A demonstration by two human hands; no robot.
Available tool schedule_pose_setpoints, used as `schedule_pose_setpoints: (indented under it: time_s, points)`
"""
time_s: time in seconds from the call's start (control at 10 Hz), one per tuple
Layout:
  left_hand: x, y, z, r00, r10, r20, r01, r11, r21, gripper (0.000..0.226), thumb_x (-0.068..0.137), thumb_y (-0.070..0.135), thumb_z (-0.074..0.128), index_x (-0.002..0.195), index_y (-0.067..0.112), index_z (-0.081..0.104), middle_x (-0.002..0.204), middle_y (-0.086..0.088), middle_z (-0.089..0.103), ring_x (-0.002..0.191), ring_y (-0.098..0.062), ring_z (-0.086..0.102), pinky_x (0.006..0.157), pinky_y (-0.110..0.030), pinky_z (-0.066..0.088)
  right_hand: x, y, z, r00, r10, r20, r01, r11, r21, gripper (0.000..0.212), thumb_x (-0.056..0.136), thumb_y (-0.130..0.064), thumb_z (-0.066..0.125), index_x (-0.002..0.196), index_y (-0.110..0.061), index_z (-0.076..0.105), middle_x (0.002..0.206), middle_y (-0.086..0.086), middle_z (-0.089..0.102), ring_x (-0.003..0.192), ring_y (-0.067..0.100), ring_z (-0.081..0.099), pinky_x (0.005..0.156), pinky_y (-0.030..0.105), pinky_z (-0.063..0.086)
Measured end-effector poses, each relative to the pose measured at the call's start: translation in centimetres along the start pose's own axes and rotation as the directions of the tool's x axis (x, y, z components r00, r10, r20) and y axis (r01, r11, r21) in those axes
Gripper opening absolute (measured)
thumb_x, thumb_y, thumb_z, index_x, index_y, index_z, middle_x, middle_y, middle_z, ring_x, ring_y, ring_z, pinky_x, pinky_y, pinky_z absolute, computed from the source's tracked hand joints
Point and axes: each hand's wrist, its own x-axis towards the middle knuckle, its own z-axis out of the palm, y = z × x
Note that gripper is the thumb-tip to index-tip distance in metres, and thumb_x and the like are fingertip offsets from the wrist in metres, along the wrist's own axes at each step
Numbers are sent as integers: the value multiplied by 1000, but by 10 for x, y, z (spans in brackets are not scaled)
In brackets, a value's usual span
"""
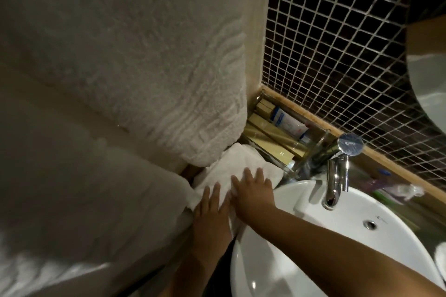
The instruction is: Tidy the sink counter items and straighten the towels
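Head view. Both hands lie flat on a small white towel (237,164) that sits on the counter in the corner left of the sink (362,236). Left hand (211,210) — palm down, fingers stretched and slightly spread, gripping nothing — presses the near part of the towel. Right hand (251,191) — also palm down, fingers splayed, nothing held — rests on the towel just beside the left hand, nearer the sink rim. The two hands are touching or nearly so (motion blur makes it hard to tell).

The towel is folded, its far end tucked under the lower edge of a large hanging towel (135,60), which fills the upper left of the frame. A second large pale towel (79,188) hangs lower left, very close to the camera and out of focus.

Behind the small towel, against the wall, a clear tray (289,142) holds yellowish boxes (268,132) laid side by side and a white tube with blue print (287,122). The chrome tap (337,171) stands at the back rim of the sink, spout over the basin. To the right of the tap, blurred items in wrappers (395,188) lie on the counter by the wooden trim. Dark mosaic tiles (337,43) cover the wall; a mirror edge (429,67) shows at far right.
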Motion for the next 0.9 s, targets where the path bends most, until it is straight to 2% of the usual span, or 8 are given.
schedule_pose_setpoints:
  time_s: [0.1,0.2,0.4,0.5,0.6,0.7,0.8,0.9]
  points:
    - [0,3,2,1000,-4,-2,4,1000,-1,72,98,51,35,156,34,-5,163,-5,-16,150,-29,-14,119,-52,5,-3,9,8,1000,-5,20,5,1000,1,79,93,-63,44,155,-39,1,167,10,-8,149,45,-12,118,65,5]
    - [3,7,6,1000,-22,8,22,999,-34,69,100,55,32,156,33,-1,161,-3,-15,151,-30,-10,119,-54,6,-4,4,9,998,30,55,-27,998,-51,94,88,-66,51,155,-37,-9,165,12,-17,147,48,-19,117,66,-3]
    - [13,7,17,997,-60,37,62,998,-33,85,97,60,35,144,33,-31,161,-1,-25,148,-29,-22,119,-57,5,12,-13,9,992,79,98,-72,995,-74,106,86,-59,61,155,-30,-14,161,20,-26,140,58,-23,116,68,-8]
    - [19,8,23,997,-71,38,73,996,-44,91,95,62,37,141,32,-36,162,0,-25,148,-29,-22,119,-57,8,17,-13,10,992,73,103,-69,997,-43,101,89,-60,56,155,-31,-15,159,19,-29,140,58,-25,115,69,-8]
    - [27,8,15,996,-83,35,85,994,-65,97,93,64,42,143,33,-34,164,-1,-17,150,-29,-15,119,-58,10,17,-10,-1,993,58,100,-54,997,-46,96,90,-63,52,156,-33,-11,162,17,-26,142,55,-22,116,68,-6]
    - [20,15,0,990,-84,114,81,996,24,94,91,67,42,152,29,-18,165,-5,-9,150,-34,-8,118,-62,8,-7,-11,-13,986,109,123,-111,994,14,87,92,-58,53,157,-35,1,165,12,-14,148,49,-13,119,63,0]
    - [26,32,-25,983,-147,113,141,988,55,76,93,65,38,155,27,13,162,-5,21,146,-32,18,116,-56,19,-33,-13,-33,965,217,148,-253,919,301,59,103,-39,41,156,-19,22,165,17,8,150,41,6,120,55,10]
    - [10,43,-36,998,-17,63,11,995,94,58,96,54,43,149,32,33,148,-1,45,136,-28,38,110,-46,32,-71,-3,-54,974,218,69,-228,913,339,47,100,-30,45,144,-18,40,148,18,39,136,40,35,109,51,31]
